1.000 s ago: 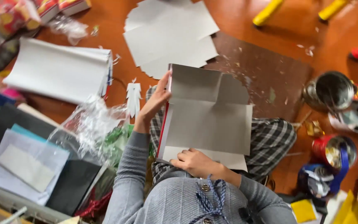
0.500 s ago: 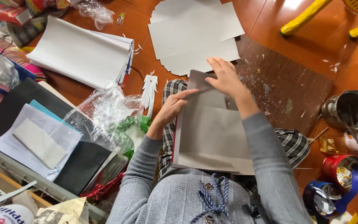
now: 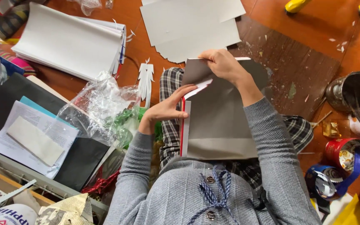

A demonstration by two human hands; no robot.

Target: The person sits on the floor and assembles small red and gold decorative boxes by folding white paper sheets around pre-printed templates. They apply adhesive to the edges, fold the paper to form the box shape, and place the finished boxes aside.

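A folded grey cardboard sheet (image 3: 217, 125) with a red inner edge lies on my lap, over my checked trousers. My left hand (image 3: 169, 107) rests against its left edge, fingers stretched onto the sheet. My right hand (image 3: 223, 66) pinches the sheet's top edge, pressing a fold down. My grey knitted sleeves reach in from below.
Loose grey sheets (image 3: 192, 25) and a brown board (image 3: 292, 62) lie on the orange floor ahead. A white paper stack (image 3: 67, 41) and crumpled clear plastic (image 3: 101, 108) sit to the left. Metal tins (image 3: 355, 91) and ribbon rolls (image 3: 334, 175) stand at right.
The open sheet has been folded shut on my lap. My right hand moved from its near edge up to its top edge; my left hand slid down its left side.
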